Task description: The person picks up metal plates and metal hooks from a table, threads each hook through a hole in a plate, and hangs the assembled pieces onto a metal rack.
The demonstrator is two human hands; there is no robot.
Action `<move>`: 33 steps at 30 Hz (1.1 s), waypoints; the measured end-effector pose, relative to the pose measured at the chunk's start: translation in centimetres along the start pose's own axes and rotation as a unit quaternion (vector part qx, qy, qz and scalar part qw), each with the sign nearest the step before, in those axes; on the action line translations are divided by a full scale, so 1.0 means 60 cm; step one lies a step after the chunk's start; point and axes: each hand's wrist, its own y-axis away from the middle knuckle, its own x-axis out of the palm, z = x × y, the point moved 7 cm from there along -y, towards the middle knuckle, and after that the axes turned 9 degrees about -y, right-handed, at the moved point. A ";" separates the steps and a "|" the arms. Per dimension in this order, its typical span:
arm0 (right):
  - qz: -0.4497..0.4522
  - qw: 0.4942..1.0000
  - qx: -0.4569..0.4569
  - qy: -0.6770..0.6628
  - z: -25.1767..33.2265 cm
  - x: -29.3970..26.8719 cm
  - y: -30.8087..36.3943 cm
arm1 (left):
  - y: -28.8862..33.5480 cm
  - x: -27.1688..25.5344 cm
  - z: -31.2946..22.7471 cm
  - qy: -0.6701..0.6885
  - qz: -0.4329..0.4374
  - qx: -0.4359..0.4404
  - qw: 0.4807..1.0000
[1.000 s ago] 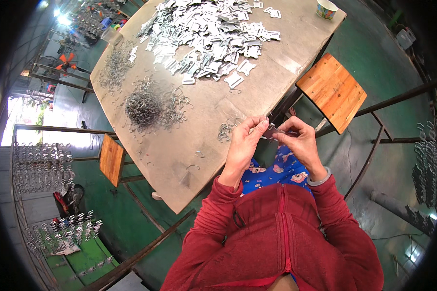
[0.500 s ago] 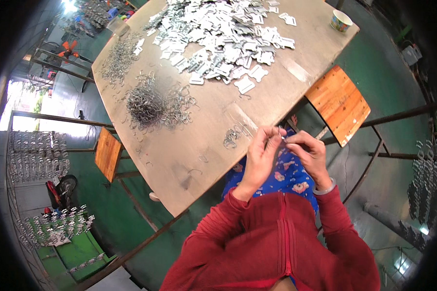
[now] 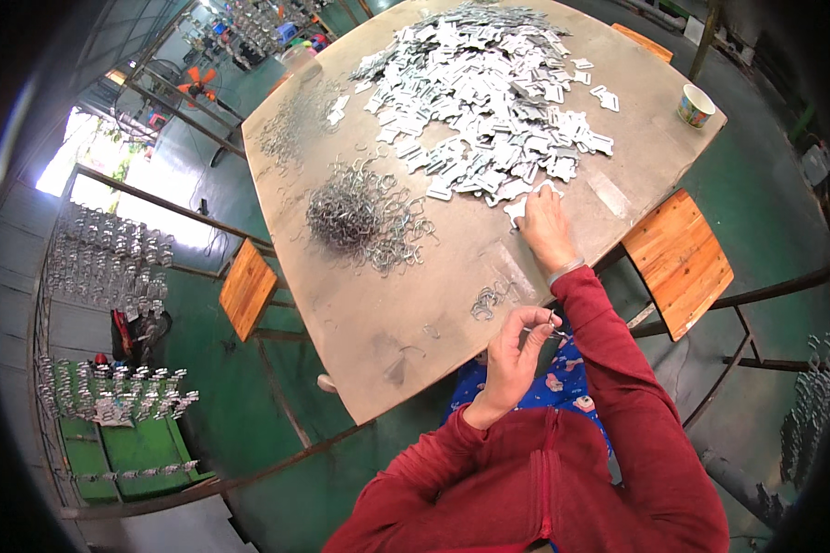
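while reaching out over the table (image 3: 415,304), right hand (image 3: 546,226) flat w/ fingers on a white metal plate (image 3: 518,208) at pile edge; left hand (image 3: 512,355) pinching small wire hook (image 3: 555,328) near lap. prob light, stiff, thin-edged — best gripped by rim.

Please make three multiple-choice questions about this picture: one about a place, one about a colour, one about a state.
1. Where is the right hand?
A. at the edge of the pile of flat metal plates
B. on the paper cup
C. in the lap

2. What colour are the sleeves?
A. green
B. red
C. white

3. What is the left hand doing?
A. lying flat and open on the table
B. resting on the stool
C. pinching a small metal piece

Answers:
1 A, the hand rests on the plates at the pile's near edge.
2 B, both arms wear red.
3 C, the fingertips close on the piece.
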 end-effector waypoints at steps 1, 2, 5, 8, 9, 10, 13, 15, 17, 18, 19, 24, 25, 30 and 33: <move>0.004 1.000 -0.004 -0.003 0.003 0.003 -0.004 | 0.001 -0.004 -0.002 -0.001 -0.007 0.004 1.000; -0.004 1.000 0.011 -0.012 0.000 0.003 -0.005 | 0.003 -0.008 -0.002 -0.001 -0.012 0.002 1.000; -0.011 0.999 0.036 -0.018 -0.013 -0.002 -0.014 | 0.004 -0.014 0.009 0.013 -0.006 -0.031 0.999; 0.027 0.987 0.017 -0.156 -0.007 -0.003 -0.010 | 0.001 -0.019 0.021 0.010 -0.003 -0.016 1.000; 0.027 0.988 0.018 -0.153 -0.008 -0.009 -0.002 | -0.002 -0.020 0.026 0.014 -0.003 -0.016 1.000; 0.032 0.951 0.057 -0.304 -0.016 -0.018 0.009 | -0.005 -0.018 0.031 0.009 0.004 -0.008 1.000; 0.047 0.846 0.096 -0.522 -0.006 -0.060 0.059 | -0.011 -0.018 0.026 0.014 -0.027 0.008 1.000; 0.087 0.783 0.125 -0.603 0.034 -0.097 0.096 | -0.013 -0.029 0.029 0.036 -0.034 -0.001 0.999; 0.092 0.770 0.139 -0.616 0.041 -0.126 0.122 | -0.019 -0.030 0.038 0.035 -0.037 -0.002 0.999; 0.096 0.774 0.142 -0.609 0.040 -0.139 0.131 | -0.023 -0.027 0.036 0.026 -0.033 -0.006 0.999; 0.101 0.777 0.145 -0.604 0.041 -0.150 0.137 | -0.026 -0.026 0.036 0.015 -0.031 -0.010 0.999; 0.101 0.780 0.164 -0.595 0.037 -0.183 0.148 | -0.041 -0.013 0.047 0.005 -0.013 0.000 1.000; 0.100 0.780 0.167 -0.595 0.034 -0.184 0.149 | -0.043 -0.010 0.048 0.000 -0.007 -0.002 1.000; 0.128 0.736 0.206 -0.632 0.038 -0.172 0.148 | -0.043 -0.018 0.040 -0.077 -0.031 0.029 0.996; 0.128 0.752 0.209 -0.612 0.040 -0.176 0.148 | -0.042 -0.024 0.038 -0.161 -0.019 0.032 0.986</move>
